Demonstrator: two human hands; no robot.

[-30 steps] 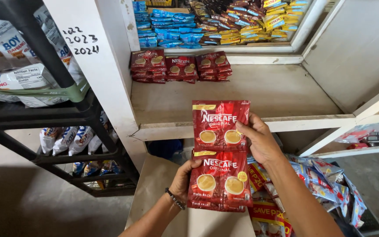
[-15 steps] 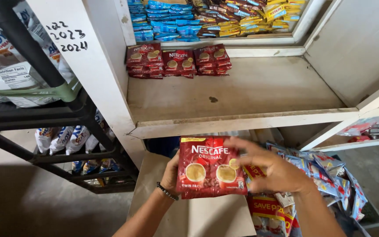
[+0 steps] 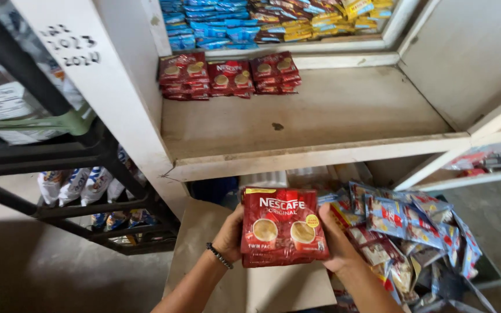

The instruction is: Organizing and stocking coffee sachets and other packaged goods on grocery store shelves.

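- A stack of red coffee sachets [image 3: 283,227] sits at the lower centre of the frame, clamped between the left hand [image 3: 231,233] and the right hand [image 3: 336,240]; one palm presses each side
- The stack hides most fingers; its lower sachets are barely visible

red sachet stack [image 3: 282,227] printed with cream cups, yellow strip on top; white shelf [image 3: 314,119]; blue and yellow packets [image 3: 273,20]; black rack [image 3: 59,156].
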